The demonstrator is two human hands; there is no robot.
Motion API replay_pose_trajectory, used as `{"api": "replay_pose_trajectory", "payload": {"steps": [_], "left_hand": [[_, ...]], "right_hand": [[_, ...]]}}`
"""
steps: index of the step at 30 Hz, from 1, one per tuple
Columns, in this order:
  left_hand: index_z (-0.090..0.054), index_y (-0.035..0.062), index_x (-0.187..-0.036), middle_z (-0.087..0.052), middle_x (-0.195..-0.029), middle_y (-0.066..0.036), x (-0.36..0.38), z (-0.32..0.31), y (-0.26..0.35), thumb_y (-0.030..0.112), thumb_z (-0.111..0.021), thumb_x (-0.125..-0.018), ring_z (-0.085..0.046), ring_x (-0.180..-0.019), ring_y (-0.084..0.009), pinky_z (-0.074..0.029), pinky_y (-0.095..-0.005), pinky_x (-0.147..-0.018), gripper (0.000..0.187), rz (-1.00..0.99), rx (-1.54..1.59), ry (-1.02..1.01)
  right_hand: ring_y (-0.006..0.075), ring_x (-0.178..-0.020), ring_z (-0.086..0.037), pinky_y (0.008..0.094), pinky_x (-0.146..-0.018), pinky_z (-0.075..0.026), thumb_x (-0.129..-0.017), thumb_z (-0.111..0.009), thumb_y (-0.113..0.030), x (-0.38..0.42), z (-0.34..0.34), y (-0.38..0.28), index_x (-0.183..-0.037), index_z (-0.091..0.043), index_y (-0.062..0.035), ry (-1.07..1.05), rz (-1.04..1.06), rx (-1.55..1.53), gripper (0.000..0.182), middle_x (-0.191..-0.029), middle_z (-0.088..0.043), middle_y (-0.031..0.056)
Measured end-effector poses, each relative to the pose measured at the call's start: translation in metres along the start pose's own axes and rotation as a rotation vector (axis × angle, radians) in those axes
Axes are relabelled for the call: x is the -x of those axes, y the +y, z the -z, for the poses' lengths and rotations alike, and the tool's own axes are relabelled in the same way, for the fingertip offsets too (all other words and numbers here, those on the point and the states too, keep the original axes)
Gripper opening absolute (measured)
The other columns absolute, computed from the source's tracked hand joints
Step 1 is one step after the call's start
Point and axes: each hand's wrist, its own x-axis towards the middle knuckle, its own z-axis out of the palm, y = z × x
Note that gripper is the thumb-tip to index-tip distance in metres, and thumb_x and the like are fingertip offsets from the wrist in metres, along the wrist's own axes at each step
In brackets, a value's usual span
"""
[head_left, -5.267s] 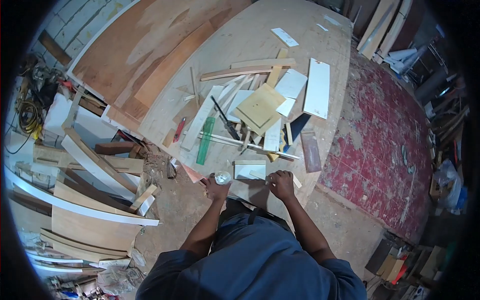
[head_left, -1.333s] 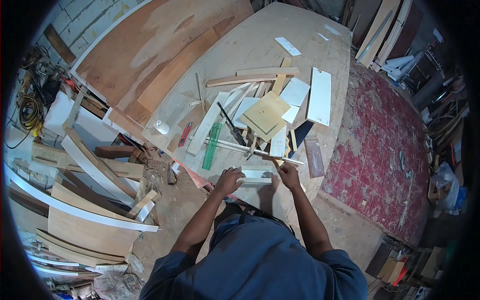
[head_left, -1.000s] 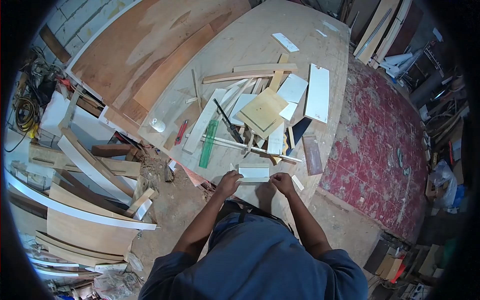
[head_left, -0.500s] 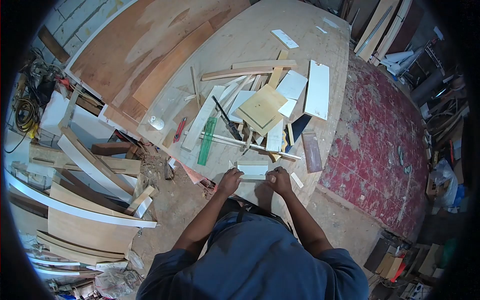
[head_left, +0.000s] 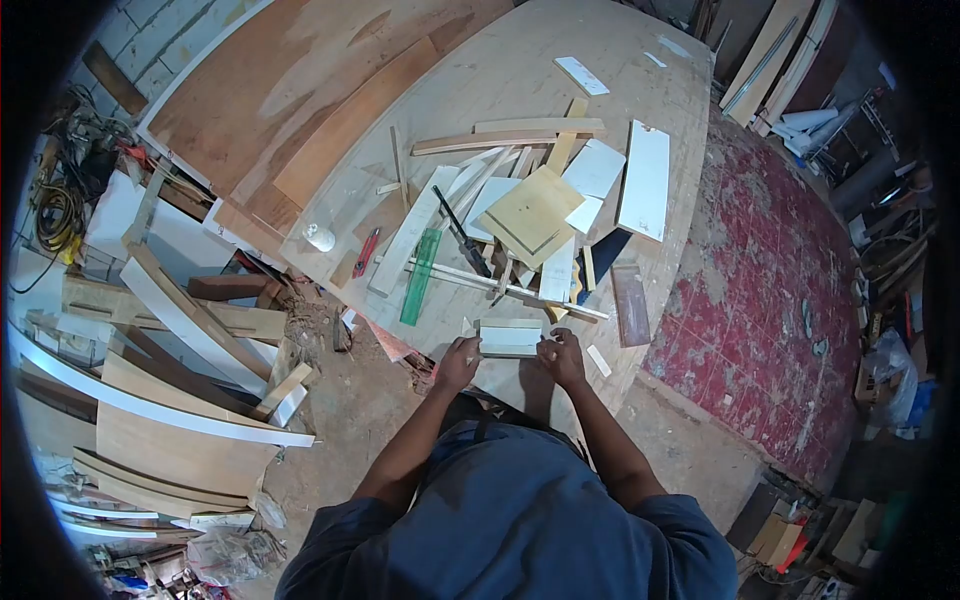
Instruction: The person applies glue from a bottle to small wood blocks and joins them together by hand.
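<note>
Two ends, two grips: I see my left hand [head_left: 458,362] and right hand [head_left: 562,357] pinching the small white-faced piece [head_left: 510,338], likely for steadiness, over the worktable [head_left: 500,65].

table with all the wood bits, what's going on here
A person stands at the near edge of the table, handling a small white-faced piece. The left hand is at its left end, the right hand at its right end. Beyond it, a square board lies on a jumble of strips and white panels, with a green strip and a red tool to the left.
</note>
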Motion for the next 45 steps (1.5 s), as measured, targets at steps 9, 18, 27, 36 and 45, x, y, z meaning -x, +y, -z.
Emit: {"api": "replay_pose_trajectory", "payload": {"steps": [9, 18, 27, 36, 45], "left_hand": [[-0.065, 0.0028, -0.106, -0.067, -0.089, -0.013, 0.003, -0.006, -0.015, 0.003, -0.066, -0.080, -0.068, -0.083, -0.0248, -0.054, -0.0343, -0.076, 0.026, 0.132, 0.150, 0.020], [-0.066, -0.0025, -0.099, -0.070, -0.084, -0.009, 0.002, -0.018, -0.038, 0.009, -0.068, -0.084, -0.067, -0.076, -0.0122, -0.053, -0.0251, -0.071, 0.019, 0.322, 0.399, 0.012], [-0.065, 0.0006, -0.098, -0.068, -0.084, -0.005, 0.000, -0.024, -0.053, 0.011, -0.067, -0.085, -0.065, -0.075, -0.0108, -0.051, -0.0229, -0.067, 0.016, 0.491, 0.643, -0.056], [-0.067, 0.0006, -0.094, -0.069, -0.083, -0.005, 0.000, -0.028, -0.056, 0.011, -0.068, -0.085, -0.065, -0.075, -0.0111, -0.052, -0.0224, -0.068, 0.014, 0.475, 0.636, -0.045], [-0.066, -0.0033, -0.096, -0.069, -0.087, -0.010, -0.002, -0.036, -0.057, 0.008, -0.068, -0.085, -0.068, -0.076, -0.0151, -0.056, -0.0255, -0.071, 0.016, 0.559, 0.693, 0.001]], "right_hand": [[0.0354, -0.095, -0.057, 0.0433, -0.080, -0.049, -0.065, -0.075, -0.017, -0.007, 0.005, -0.015, -0.081, -0.069, -0.0132, -0.041, 0.003, -0.069, 0.018, -0.109, -0.058, 0.0179], [0.0352, -0.093, -0.061, 0.0415, -0.078, -0.052, -0.068, -0.074, -0.014, -0.005, 0.007, -0.028, -0.092, -0.073, -0.0125, -0.016, -0.091, -0.051, 0.024, -0.111, -0.057, 0.0181], [0.0334, -0.096, -0.062, 0.0417, -0.079, -0.053, -0.071, -0.071, -0.017, 0.000, 0.012, -0.042, -0.091, -0.072, -0.0145, -0.105, -0.220, -0.097, 0.020, -0.115, -0.055, 0.0162], [0.0262, -0.079, -0.066, 0.0379, -0.073, -0.055, -0.073, -0.073, -0.015, 0.004, 0.004, -0.034, -0.099, -0.072, -0.0131, -0.099, -0.203, -0.074, 0.026, -0.118, -0.054, 0.0147], [0.0242, -0.076, -0.065, 0.0352, -0.072, -0.054, -0.073, -0.073, -0.013, 0.008, -0.009, -0.024, -0.100, -0.072, -0.0126, -0.060, -0.170, -0.067, 0.027, -0.117, -0.053, 0.0152]]}}
